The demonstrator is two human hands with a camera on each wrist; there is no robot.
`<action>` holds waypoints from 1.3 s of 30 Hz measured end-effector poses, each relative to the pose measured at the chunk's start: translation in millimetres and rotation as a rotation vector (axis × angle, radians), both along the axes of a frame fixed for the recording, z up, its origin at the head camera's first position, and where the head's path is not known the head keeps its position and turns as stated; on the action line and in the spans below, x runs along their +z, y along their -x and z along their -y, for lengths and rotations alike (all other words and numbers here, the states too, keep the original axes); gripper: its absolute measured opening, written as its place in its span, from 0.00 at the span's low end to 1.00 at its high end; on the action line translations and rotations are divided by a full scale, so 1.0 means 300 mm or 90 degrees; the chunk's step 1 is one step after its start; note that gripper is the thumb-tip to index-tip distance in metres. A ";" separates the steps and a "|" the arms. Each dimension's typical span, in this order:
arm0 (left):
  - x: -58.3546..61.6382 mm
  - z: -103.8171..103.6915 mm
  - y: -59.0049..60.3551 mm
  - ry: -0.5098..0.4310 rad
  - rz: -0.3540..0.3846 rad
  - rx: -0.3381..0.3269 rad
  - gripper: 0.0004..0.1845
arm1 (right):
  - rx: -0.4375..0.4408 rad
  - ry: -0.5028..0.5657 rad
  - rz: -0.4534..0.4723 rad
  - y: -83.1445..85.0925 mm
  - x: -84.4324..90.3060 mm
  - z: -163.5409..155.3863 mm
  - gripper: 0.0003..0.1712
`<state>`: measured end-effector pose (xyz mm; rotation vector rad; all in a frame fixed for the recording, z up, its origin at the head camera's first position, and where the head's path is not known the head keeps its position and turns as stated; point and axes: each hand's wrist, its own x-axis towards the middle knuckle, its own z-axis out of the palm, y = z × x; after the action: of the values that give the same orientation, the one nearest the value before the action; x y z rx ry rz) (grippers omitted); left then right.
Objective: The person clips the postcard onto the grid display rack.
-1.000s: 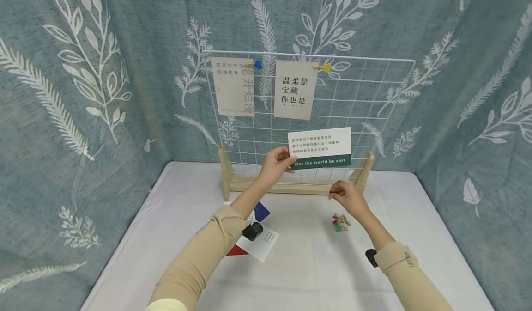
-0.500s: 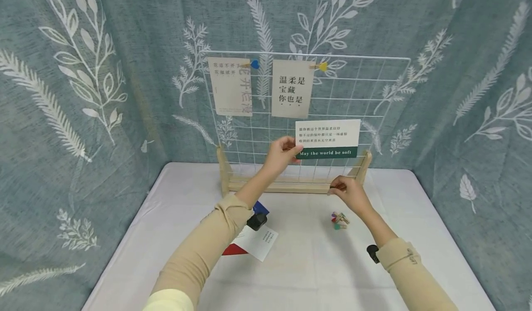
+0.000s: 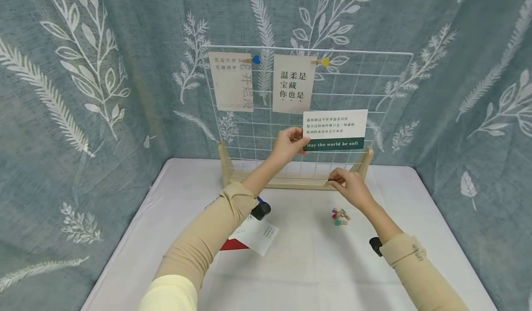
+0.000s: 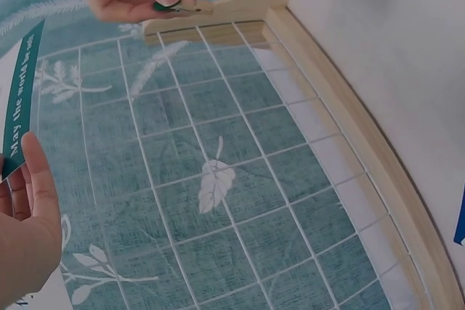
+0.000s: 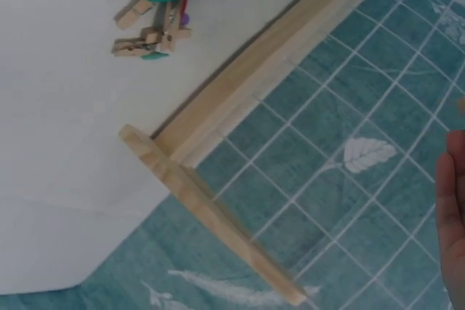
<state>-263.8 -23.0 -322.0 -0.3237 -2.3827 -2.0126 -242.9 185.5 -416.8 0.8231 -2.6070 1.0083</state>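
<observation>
My left hand point(image 3: 288, 145) pinches a white card point(image 3: 335, 122) with a green lower band by its lower left corner. In the head view the card overlaps the right half of a white wire grid rack point(image 3: 266, 137), below the hung cards. Lower and to the right, my right hand point(image 3: 349, 187) pinches a small wooden clothespin point(image 4: 195, 6) with a green end, clearest in the left wrist view. Two cards hang on the rack: a cream card point(image 3: 231, 87) under a blue heart clothespin point(image 3: 254, 59), and another point(image 3: 293, 87) under a yellow heart clothespin point(image 3: 323, 62).
The rack's wooden base point(image 3: 287, 183) stands on a white-covered table point(image 3: 307, 265). Several heart clothespins point(image 5: 156, 23) lie piled in front of its right end. Loose cards point(image 3: 262, 237), one of them red point(image 3: 233, 245), lie under my left forearm. A leaf-patterned curtain point(image 3: 137, 70) surrounds the table.
My left hand has carried the card up and to the right across the rack. The right hand has risen slightly, still pinching its clothespin. The head view has shifted a little.
</observation>
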 end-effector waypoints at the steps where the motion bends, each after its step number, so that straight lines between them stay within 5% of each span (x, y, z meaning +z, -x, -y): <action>1: 0.004 -0.002 0.004 -0.005 0.001 0.002 0.10 | 0.008 -0.002 -0.006 0.002 0.010 0.001 0.04; 15: 0.068 -0.057 0.035 -0.010 -0.003 -0.032 0.12 | 0.078 -0.090 -0.060 -0.024 0.142 0.023 0.05; 26: 0.099 -0.082 0.061 -0.070 0.008 -0.027 0.12 | 0.160 -0.172 -0.247 -0.021 0.276 -0.009 0.09; 39: 0.163 -0.107 0.110 -0.079 0.042 -0.010 0.13 | 0.162 -0.280 -0.332 0.012 0.462 -0.075 0.10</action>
<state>-296.7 9.0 -273.2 -0.2780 -2.2844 -2.1985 -246.6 208.0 -278.2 1.3337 -2.3129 0.1995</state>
